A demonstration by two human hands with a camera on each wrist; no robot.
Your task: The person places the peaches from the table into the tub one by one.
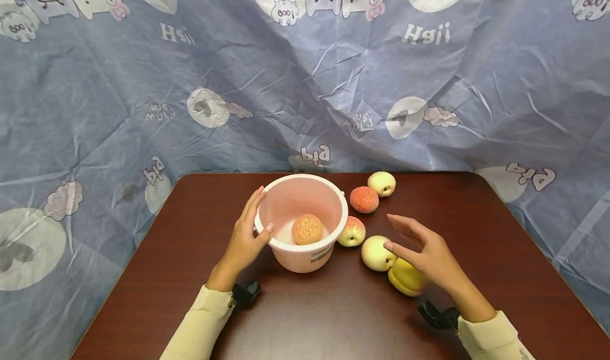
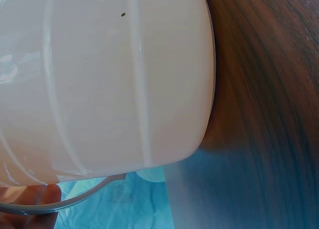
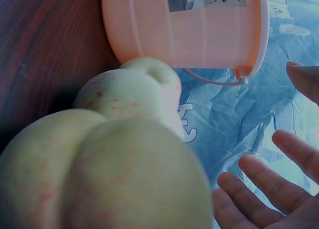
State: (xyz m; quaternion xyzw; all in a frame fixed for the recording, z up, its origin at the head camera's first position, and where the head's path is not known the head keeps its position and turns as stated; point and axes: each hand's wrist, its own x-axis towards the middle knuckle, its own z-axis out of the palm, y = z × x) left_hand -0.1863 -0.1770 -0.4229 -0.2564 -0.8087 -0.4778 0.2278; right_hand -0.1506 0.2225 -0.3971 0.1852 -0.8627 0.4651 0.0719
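Note:
A pale pink bucket stands on the table with an orange-yellow peach inside. My left hand holds its rim at the left, thumb over the near edge; its fingertips show by the bucket's handle in the left wrist view. With fingers spread and nothing in it, my right hand hovers above a deeply creased yellow peach, which looms large in the right wrist view. A pale peach touches that one, close to my right thumb.
Right of the bucket lies a red-and-yellow peach. Farther back, a red peach and a cream peach sit side by side. The dark brown table ends at a blue patterned cloth hanging behind it.

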